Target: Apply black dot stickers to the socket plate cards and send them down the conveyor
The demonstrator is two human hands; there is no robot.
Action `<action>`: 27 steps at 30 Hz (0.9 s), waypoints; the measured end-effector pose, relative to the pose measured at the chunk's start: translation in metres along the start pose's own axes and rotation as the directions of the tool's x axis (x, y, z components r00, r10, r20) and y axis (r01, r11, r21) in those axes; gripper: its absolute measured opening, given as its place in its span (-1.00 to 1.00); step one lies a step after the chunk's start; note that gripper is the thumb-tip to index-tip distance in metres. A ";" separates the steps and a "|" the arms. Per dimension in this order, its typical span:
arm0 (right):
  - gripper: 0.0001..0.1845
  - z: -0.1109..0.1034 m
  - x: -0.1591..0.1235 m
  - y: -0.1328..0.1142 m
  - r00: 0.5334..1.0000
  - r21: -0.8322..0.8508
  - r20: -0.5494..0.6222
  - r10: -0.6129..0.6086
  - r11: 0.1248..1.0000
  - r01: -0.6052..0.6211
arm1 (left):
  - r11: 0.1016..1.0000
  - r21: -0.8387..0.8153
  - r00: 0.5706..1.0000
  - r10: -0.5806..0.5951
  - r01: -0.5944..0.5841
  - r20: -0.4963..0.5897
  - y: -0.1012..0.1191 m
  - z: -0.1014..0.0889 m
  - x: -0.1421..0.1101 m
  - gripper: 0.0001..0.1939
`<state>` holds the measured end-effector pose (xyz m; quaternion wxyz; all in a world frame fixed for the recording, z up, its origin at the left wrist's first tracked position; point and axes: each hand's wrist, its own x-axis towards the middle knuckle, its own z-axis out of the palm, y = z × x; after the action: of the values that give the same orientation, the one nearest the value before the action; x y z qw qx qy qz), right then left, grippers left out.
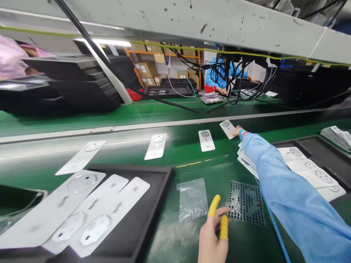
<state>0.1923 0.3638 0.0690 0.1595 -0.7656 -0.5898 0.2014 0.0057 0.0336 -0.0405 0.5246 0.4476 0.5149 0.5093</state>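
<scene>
My right hand [238, 131], at the end of a blue sleeve, is stretched forward and closed on the near edge of a white phone-back-shaped panel [226, 125] with a grey round patch. To its left lie another such panel [207, 143], a second [155, 149] and a third [81, 157], spaced out on the green surface. My left hand [215, 233], with yellow finger cots on thumb and index finger, is low in the middle. Its thumb and index finger are apart, holding nothing visible. Beside it are a sheet of small black dots [246, 202] and a clear dotted sheet [193, 200].
A black tray [161, 193] at left holds large white panels [95, 226]. Under my right forearm are stacked panels [245, 160], near a right-hand tray [315, 140]. Black cables [238, 87] hang ahead beneath a grey beam [175, 22]. A person in blue [214, 76] works beyond.
</scene>
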 end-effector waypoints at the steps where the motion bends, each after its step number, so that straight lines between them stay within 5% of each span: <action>1: -0.64 -0.008 -0.007 0.000 0.999 0.079 0.030 -0.013 0.997 0.011 | 1.000 -0.016 1.000 -0.024 0.024 0.009 0.004 -0.003 0.003 -0.64; 5: -0.70 -0.022 -0.066 0.003 0.981 0.375 0.168 -0.099 0.926 0.030 | 0.979 -0.184 0.996 -0.087 0.088 0.011 0.024 -0.013 0.016 -0.45; 9: -0.80 0.001 -0.186 0.021 0.918 0.564 0.307 -0.250 0.825 0.036 | 0.905 -0.423 0.996 -0.069 0.040 -0.054 0.045 -0.015 0.021 -0.13; 10: -0.78 0.011 -0.217 0.030 0.880 0.602 0.364 -0.304 0.798 0.026 | 0.900 -0.433 0.993 -0.090 0.051 -0.071 0.050 -0.015 0.021 -0.07; 12: -0.69 0.030 -0.268 0.054 0.725 0.684 0.468 -0.505 0.727 0.065 | 0.911 -0.406 0.978 -0.149 0.079 -0.144 0.058 -0.017 0.021 0.05; 13: -0.63 0.038 -0.284 0.068 0.722 0.665 0.421 -0.549 0.728 0.166 | 0.918 -0.386 0.965 -0.172 0.085 -0.196 0.060 -0.019 0.022 0.12; 16: -0.52 0.058 -0.295 0.113 0.803 0.358 0.063 -0.593 0.764 0.536 | 0.956 -0.289 0.939 -0.142 0.049 -0.312 0.059 -0.029 0.028 0.06; 18: -0.69 0.067 -0.285 0.137 0.777 0.178 -0.132 -0.616 0.756 0.630 | 0.988 -0.133 0.946 -0.110 0.073 -0.304 0.055 -0.036 0.034 -0.25; 22: -0.86 0.073 -0.273 0.150 0.719 0.198 -0.200 -0.666 0.691 0.695 | 0.976 0.077 0.968 -0.192 0.206 -0.161 0.046 -0.037 0.037 -0.71; 27: -0.69 0.058 -0.286 0.133 0.607 0.264 -0.294 -0.738 0.548 0.794 | 0.954 0.132 0.959 -0.279 0.270 0.054 0.047 -0.014 0.022 -0.66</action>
<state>0.2108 0.0536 -0.0109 0.4154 -0.3986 -0.8017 0.1607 -0.0129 0.0584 0.0036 0.5800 0.4212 0.5832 0.3823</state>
